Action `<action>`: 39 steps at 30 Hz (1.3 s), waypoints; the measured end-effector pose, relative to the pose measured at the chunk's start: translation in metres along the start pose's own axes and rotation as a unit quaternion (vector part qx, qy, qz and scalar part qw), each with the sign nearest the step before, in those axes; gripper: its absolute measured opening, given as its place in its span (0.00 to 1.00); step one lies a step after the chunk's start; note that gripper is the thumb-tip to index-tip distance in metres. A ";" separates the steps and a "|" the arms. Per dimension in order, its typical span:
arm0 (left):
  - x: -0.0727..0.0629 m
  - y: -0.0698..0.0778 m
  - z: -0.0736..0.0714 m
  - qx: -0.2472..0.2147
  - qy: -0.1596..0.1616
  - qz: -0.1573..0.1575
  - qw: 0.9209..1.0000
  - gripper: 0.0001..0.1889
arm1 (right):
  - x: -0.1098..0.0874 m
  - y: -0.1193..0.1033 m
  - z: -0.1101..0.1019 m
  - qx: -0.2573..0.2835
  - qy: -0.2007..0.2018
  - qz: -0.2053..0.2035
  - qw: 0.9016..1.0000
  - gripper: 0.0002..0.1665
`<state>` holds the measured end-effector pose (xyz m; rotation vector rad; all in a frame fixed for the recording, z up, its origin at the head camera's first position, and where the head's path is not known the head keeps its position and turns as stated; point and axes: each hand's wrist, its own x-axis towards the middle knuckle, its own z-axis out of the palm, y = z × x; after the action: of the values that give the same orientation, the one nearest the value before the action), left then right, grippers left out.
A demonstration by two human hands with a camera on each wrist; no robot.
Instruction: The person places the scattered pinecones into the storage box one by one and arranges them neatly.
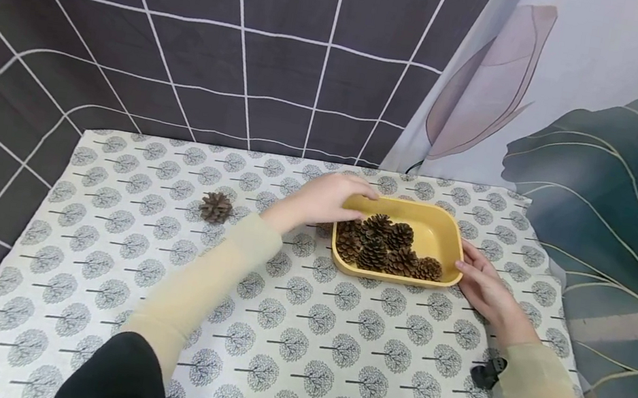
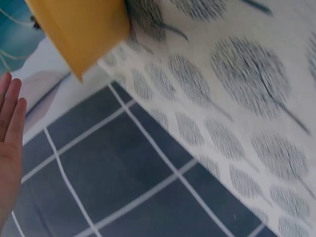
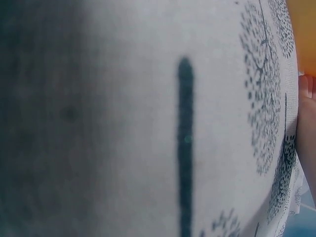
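My left hand (image 1: 328, 200) reaches over the left end of a yellow tray (image 1: 434, 233), its fingers extended near the back rim and its thumb above the pine cones. In the left wrist view, the left hand's fingers (image 2: 14, 116) look straight, with a gap between them and the tray's wall (image 2: 84, 34). Several brown pine cones (image 1: 374, 252) lie in the tray's left and front part. My right hand (image 1: 488, 286) holds the tray's right end, thumb at the rim and fingers along the outer wall. A single pine cone (image 1: 216, 208) lies on the cloth left of the tray.
A white cloth with grey tree prints (image 1: 297, 347) covers the table. Dark fabric with white grid lines (image 1: 276, 69) hangs behind, and a leaf-patterned curtain (image 1: 624, 183) is at the right. A small black device (image 1: 487, 373) sits at the right wrist.
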<state>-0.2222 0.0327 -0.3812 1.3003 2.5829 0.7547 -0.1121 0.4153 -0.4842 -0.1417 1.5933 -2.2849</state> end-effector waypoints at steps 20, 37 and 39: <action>-0.097 -0.040 -0.044 0.028 0.037 -0.052 0.998 0.23 | 0.000 0.000 0.001 -0.011 0.007 0.006 1.000 0.33; -0.175 -0.080 -0.065 0.045 0.053 -0.142 0.987 0.23 | 0.000 -0.001 0.000 -0.030 0.017 0.012 0.999 0.41; -0.182 -0.084 -0.065 0.042 0.053 -0.154 0.986 0.24 | 0.000 -0.001 0.000 -0.030 0.017 0.012 0.999 0.41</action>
<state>-0.1932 -0.1767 -0.3828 0.8680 2.8345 0.6788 -0.1127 0.4152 -0.4834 -0.0981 1.6721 -2.2332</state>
